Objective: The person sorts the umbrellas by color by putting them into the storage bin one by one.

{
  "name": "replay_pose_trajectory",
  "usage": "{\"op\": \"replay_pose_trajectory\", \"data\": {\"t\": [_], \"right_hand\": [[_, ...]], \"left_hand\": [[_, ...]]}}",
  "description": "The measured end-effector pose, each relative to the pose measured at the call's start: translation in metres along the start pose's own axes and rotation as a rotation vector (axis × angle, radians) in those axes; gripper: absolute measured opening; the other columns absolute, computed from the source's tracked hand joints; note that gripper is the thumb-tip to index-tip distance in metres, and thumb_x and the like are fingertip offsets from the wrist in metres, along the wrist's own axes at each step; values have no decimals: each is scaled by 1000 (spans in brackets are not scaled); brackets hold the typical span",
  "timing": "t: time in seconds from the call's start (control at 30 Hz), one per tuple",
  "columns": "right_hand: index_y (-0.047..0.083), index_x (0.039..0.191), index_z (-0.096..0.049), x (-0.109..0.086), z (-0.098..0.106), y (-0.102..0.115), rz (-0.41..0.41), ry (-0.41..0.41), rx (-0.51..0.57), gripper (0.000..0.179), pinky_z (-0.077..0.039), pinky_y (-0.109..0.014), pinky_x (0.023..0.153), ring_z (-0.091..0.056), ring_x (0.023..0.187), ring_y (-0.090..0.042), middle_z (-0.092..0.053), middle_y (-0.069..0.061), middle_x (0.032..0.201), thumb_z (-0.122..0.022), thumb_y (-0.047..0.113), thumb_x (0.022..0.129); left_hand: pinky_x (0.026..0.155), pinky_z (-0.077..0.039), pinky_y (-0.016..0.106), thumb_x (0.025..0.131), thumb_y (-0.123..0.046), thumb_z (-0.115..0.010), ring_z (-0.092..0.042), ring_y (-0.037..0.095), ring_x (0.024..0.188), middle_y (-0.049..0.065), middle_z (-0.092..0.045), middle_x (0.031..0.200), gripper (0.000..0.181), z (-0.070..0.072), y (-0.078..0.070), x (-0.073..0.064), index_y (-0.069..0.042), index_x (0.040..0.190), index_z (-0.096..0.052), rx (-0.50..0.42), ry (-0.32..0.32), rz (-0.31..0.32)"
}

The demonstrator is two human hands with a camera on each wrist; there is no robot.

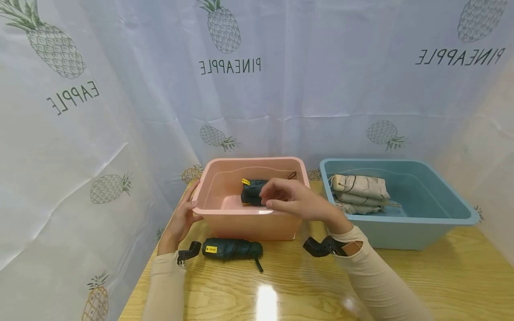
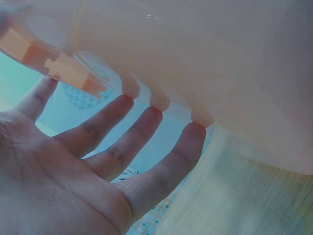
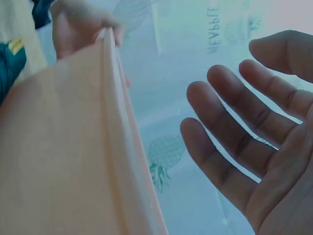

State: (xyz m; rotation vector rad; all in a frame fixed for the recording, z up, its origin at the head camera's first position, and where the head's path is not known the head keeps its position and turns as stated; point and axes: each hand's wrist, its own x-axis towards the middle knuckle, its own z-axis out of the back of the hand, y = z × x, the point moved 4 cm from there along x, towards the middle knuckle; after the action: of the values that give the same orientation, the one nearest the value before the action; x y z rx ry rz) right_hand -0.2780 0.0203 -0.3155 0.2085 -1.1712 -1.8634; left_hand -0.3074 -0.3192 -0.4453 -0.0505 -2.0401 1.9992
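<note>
A pink plastic bin (image 1: 257, 225) stands on the table, with dark green folded umbrellas (image 1: 250, 191) inside, one bearing a yellow label. My left hand (image 1: 186, 218) holds the bin's left side, the thumb at the rim and the other fingers against the outer wall. In the left wrist view, several fingertips (image 2: 193, 134) touch that wall. Over the bin's right front part hovers my right hand (image 1: 297, 200), fingers loosely bent around nothing; it partly hides the umbrellas. Another dark green folded umbrella (image 1: 233, 248) lies on the table before the bin, its strap trailing toward me.
To the right stands a blue bin (image 1: 433, 220) with several beige fabric bundles (image 1: 361, 186) stacked at its left end. A white curtain (image 1: 313, 89) printed with pineapples hangs behind and around the wooden table (image 1: 225, 298).
</note>
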Motion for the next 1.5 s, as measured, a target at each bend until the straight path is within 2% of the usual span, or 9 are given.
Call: {"op": "replay_pose_trajectory", "data": {"t": [0.23, 0.47, 0.6, 0.73, 0.87, 1.1, 1.23, 1.33, 1.5], "right_hand": [[7, 118, -64, -22, -18, 0, 77, -14, 57, 17, -57, -33, 89, -68, 100, -17, -69, -10, 109, -62, 7, 101], [4, 114, -65, -30, -50, -10, 114, 17, 77, 15, -57, -32, 89, -68, 98, -13, -69, -8, 106, -61, 9, 101], [10, 114, -66, -32, -71, -20, 80, 47, 90, 13, -58, -32, 87, -67, 98, -10, -69, -7, 105, -61, 15, 103], [14, 115, -66, -33, -86, -32, 6, 61, 61, 14, -57, -30, 87, -66, 100, -6, -70, -9, 108, -62, 19, 102], [15, 117, -65, -33, -94, -39, -47, 76, 5, 17, -57, -29, 87, -66, 104, -9, -69, -12, 114, -65, 19, 100], [11, 119, -65, -29, -103, -49, -48, 89, -191, 22, -57, -32, 89, -68, 105, -24, -69, -8, 116, -67, 19, 99], [12, 120, -64, -28, -112, -59, -89, 110, -322, 26, -53, -31, 90, -65, 103, -23, -68, -4, 119, -70, 19, 97], [14, 122, -63, -28, -118, -66, -124, 123, -383, 29, -50, -31, 91, -62, 100, -21, -66, -3, 121, -71, 20, 95], [16, 127, -62, -28, -127, -76, -173, 120, -467, 34, -50, -36, 98, -61, 109, -17, -64, -1, 125, -70, 24, 95]], "left_hand": [[95, -53, 44, 96, -24, -39, -46, 29, 142, 6, -8, 172, 74, -2, -1, 1, -31, 166, -14, -16, 7, -11], [95, -52, 44, 96, -22, -38, -43, 31, 143, 3, -6, 173, 74, -2, -2, 1, -30, 166, -14, -10, 7, -15], [95, -52, 45, 96, -22, -38, -44, 30, 142, 4, -6, 173, 73, -3, -3, 1, -31, 166, -15, -9, 12, -15], [95, -52, 45, 97, -23, -38, -48, 22, 138, 5, -7, 172, 74, -4, -3, -1, -31, 166, -15, -12, 10, -9], [95, -52, 45, 96, -22, -39, -49, 22, 139, 6, -8, 172, 74, -4, -2, -2, -30, 166, -14, -16, 2, -7], [95, -52, 45, 96, -22, -39, -46, 29, 141, 4, -10, 172, 73, -3, -2, -1, -31, 165, -17, -11, -4, -16], [95, -52, 45, 96, -23, -38, -46, 29, 141, 4, -9, 172, 73, -3, -2, -2, -32, 165, -16, -4, -3, -15], [95, -52, 45, 96, -22, -38, -47, 28, 141, 4, -9, 172, 73, -3, -1, -3, -32, 165, -15, 2, -3, -13], [94, -53, 44, 96, -22, -38, -47, 29, 141, 3, -8, 172, 73, -3, -1, -4, -32, 165, -16, 4, -4, -17]]}}
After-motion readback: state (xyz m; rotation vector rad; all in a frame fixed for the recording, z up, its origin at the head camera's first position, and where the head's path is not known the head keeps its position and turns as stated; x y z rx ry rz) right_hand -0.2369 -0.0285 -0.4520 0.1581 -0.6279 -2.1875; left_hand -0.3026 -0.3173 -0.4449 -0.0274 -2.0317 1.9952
